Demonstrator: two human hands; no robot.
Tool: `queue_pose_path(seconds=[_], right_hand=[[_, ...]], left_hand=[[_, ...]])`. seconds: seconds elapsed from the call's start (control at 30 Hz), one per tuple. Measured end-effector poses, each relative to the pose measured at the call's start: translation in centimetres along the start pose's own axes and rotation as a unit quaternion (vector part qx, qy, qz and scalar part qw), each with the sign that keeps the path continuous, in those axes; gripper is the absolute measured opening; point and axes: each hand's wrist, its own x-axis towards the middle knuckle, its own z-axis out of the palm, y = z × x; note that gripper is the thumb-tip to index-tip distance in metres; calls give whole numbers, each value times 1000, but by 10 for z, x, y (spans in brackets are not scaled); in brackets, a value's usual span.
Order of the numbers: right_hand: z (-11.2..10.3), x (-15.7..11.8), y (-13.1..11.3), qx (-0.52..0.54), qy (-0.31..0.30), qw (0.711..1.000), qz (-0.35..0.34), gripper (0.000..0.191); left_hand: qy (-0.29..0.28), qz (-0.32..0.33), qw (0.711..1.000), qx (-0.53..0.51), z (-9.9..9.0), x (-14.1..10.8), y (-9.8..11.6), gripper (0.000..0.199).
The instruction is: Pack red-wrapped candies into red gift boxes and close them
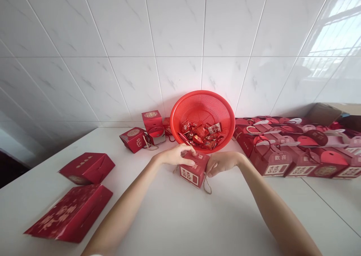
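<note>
A small red gift box (194, 169) with cream printed panels lies on the white table in front of me. A twisted cord loop (208, 186) hangs out at its right end, and a bit of cord shows at its left. My left hand (178, 156) grips the box from the left, thumb over its upper face and fingers along the far edge. At the right end, my right hand (222, 162) is closed with bent fingers pressed to the box; its fingertips are partly hidden. Just behind stands a red mesh basket (203, 101), tilted towards me, with wrapped sweets (200, 133) inside.
Several red gift boxes with handle flaps (272, 160) stand packed together at the right, beside a cardboard carton (324, 115). Smaller red boxes (135, 138) sit left of the basket. Two larger red packages (87, 167) lie at the left. A tiled wall (180, 75) bounds the back.
</note>
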Motion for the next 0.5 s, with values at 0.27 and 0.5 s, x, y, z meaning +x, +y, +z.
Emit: queue_pose_path(seconds=[0.27,0.5], right_hand=[[-7,-11,-8,-16,219,974,53,13],[-10,-20,-23,277,227,933,-30,25]], left_hand=[[14,-35,999,6,1,-3,-1,43],[42,-42,998,26,2,-7,7,41]])
